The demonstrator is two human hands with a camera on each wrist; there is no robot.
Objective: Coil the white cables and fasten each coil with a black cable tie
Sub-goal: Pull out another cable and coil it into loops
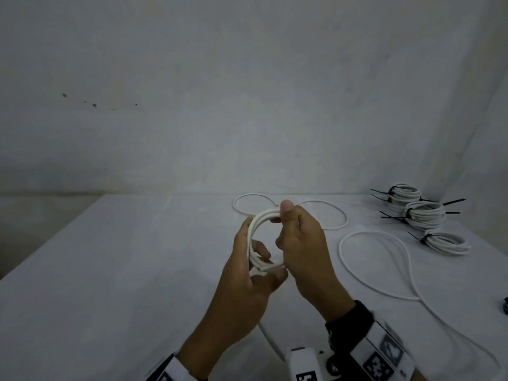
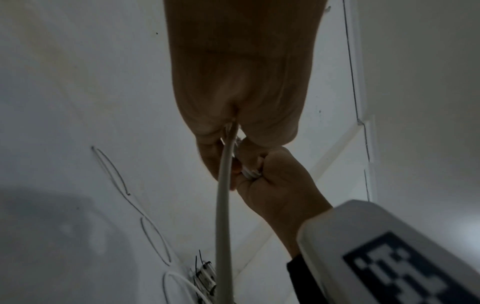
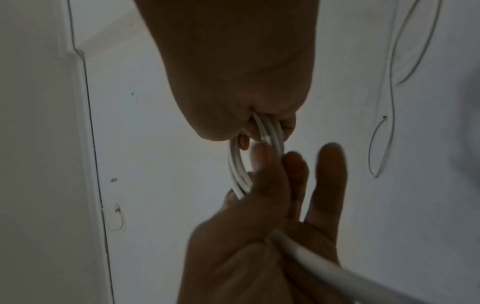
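Head view shows the coil (image 1: 262, 237) held above the table (image 1: 110, 270), centre-near. The right hand (image 1: 299, 243) pinches its top turns under the thumb; the left hand (image 1: 247, 270) cradles the lower arc, fingers curled round it. Loose cable (image 1: 379, 259) trails right (three tied coils (image 1: 423, 213) sit far right). To wind well, I'd feed each new loop matching the others and keep the pinch firm so turns don't spring apart.

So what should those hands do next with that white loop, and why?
Probably wind on another turn: the right hand pinches the coil while the left hand steadies it, and loose cable lies on the table, so tying seems premature.
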